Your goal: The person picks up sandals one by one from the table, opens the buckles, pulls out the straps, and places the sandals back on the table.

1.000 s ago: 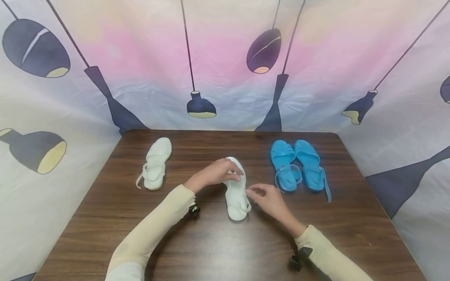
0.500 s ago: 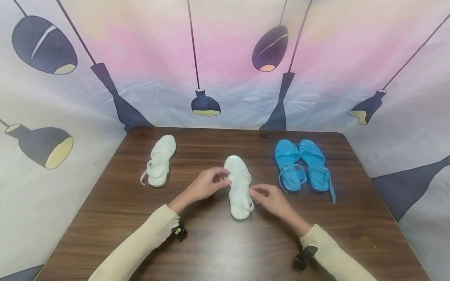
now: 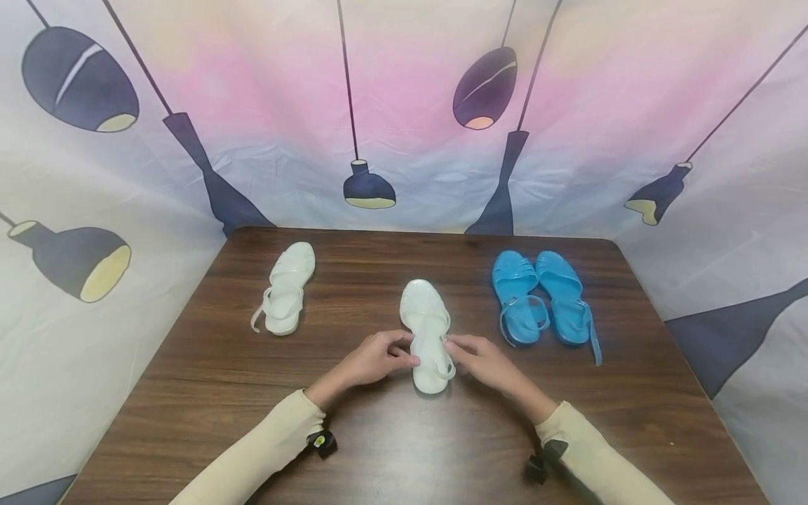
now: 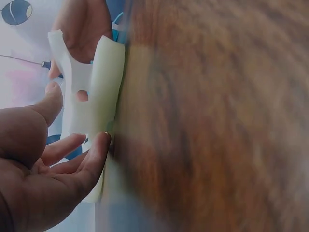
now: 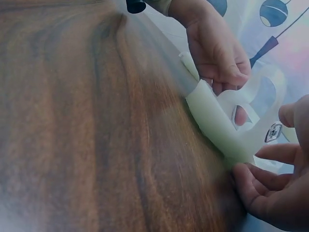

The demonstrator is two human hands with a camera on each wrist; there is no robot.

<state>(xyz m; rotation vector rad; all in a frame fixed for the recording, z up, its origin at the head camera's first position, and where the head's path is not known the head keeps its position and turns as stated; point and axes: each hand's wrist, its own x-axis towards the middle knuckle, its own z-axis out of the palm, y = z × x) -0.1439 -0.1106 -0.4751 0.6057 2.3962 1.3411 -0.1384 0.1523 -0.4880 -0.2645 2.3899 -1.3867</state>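
A white jelly sandal [image 3: 432,326] lies on the table, toe pointing away, between both hands. My left hand [image 3: 371,360] is at its left side near the heel. In the left wrist view, fingertips [image 4: 102,140] are right at the sole's edge and the thumb is raised beside the heel cup. My right hand [image 3: 485,360] is at the sandal's right side. In the right wrist view, its fingertips [image 5: 241,171] are at the sole edge, with the small metal buckle [image 5: 273,132] showing between thumb and index finger. Neither hand curls round the sandal.
Another white sandal [image 3: 289,291] lies at the back left, its strap hanging loose. Two blue sandals [image 3: 514,291] lie side by side at the back right. The dark wooden table [image 3: 379,449] ends at a cloth backdrop [image 3: 404,105] printed with lamps.
My left hand has left the sandal's front straps and come back toward its heel on the left side. The right hand stays near the buckle. The head view has shifted slightly.
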